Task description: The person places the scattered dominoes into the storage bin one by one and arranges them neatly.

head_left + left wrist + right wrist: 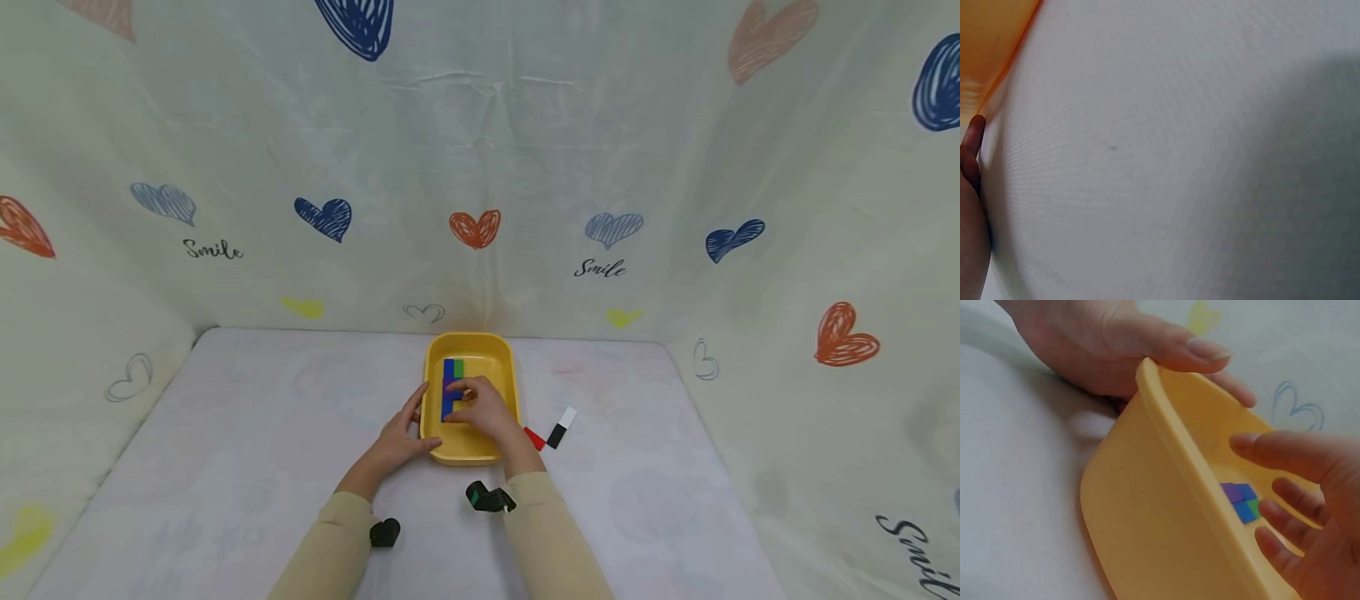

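Observation:
A yellow tray stands upright on the table. Flat blue, green and purple blocks lie side by side on its floor, partly hidden by my right hand. My left hand rests at the tray's left side, with fingertips along the rim and the thumb laid over the near left corner. Over the tray, my right hand is held with thumb and fingers apart, close above the blocks. The right wrist view shows the blocks beyond the spread fingers, with no piece between them.
Right of the tray, a red block lies partly behind my right wrist. Beside it are a black block and a white block, end to end. A heart-printed sheet hangs behind the table.

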The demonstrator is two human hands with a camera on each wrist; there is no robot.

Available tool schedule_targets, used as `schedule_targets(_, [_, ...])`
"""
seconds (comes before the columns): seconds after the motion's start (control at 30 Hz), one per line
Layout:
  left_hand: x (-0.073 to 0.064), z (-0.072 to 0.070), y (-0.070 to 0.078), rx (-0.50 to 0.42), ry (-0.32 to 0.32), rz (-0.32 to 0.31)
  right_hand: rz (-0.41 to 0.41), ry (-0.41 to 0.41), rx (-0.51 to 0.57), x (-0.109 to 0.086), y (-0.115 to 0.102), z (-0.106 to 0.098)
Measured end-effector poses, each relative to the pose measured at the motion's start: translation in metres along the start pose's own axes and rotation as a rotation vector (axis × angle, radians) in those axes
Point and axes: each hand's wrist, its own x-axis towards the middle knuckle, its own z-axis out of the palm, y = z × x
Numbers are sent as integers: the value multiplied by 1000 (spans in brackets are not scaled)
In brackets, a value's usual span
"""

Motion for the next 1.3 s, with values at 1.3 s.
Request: schedule_targets(1.3, [-2,2,2,-1,19,-6,-7,72,464,-84,84,-75])
